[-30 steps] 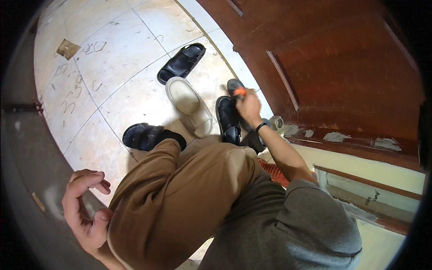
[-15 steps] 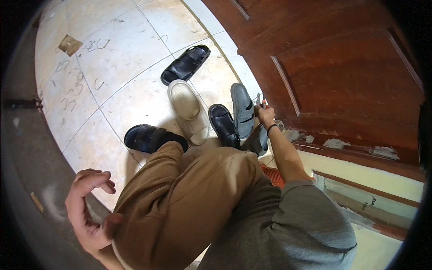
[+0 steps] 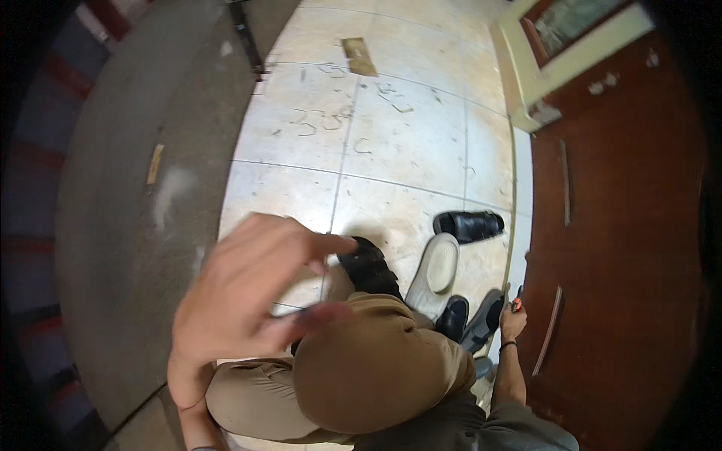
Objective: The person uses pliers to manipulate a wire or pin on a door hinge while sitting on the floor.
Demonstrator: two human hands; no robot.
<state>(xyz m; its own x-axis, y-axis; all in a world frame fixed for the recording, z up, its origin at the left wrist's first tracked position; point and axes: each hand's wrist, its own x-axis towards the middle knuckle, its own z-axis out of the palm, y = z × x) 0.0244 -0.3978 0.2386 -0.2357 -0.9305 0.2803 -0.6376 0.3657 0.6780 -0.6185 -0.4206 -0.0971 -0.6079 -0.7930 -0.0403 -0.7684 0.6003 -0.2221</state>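
My left hand (image 3: 252, 282) is raised over my bent knee, blurred, its thumb apart from its curled fingers. No object shows in it. My right hand (image 3: 514, 323), with a dark band at the wrist, is closed around a small hand tool with an orange part (image 3: 517, 304). Its exact kind is too small to make out. The hand is low beside the edge of a brown wooden door (image 3: 609, 248). Close to that hand lie a grey sandal (image 3: 481, 325) and a black slipper (image 3: 453, 319).
A beige clog (image 3: 435, 276) and a black sandal (image 3: 470, 226) lie on the pale tiles. My foot wears a dark sandal (image 3: 368, 264). Farther off are a brown flat scrap (image 3: 359, 57) and several thin bent strips (image 3: 304, 122). Grey concrete (image 3: 143, 248) runs along the left.
The view has swung to the left, so the door and footwear sit farther right. My left hand has risen over my knee. My right hand keeps hold of the tool by the door.
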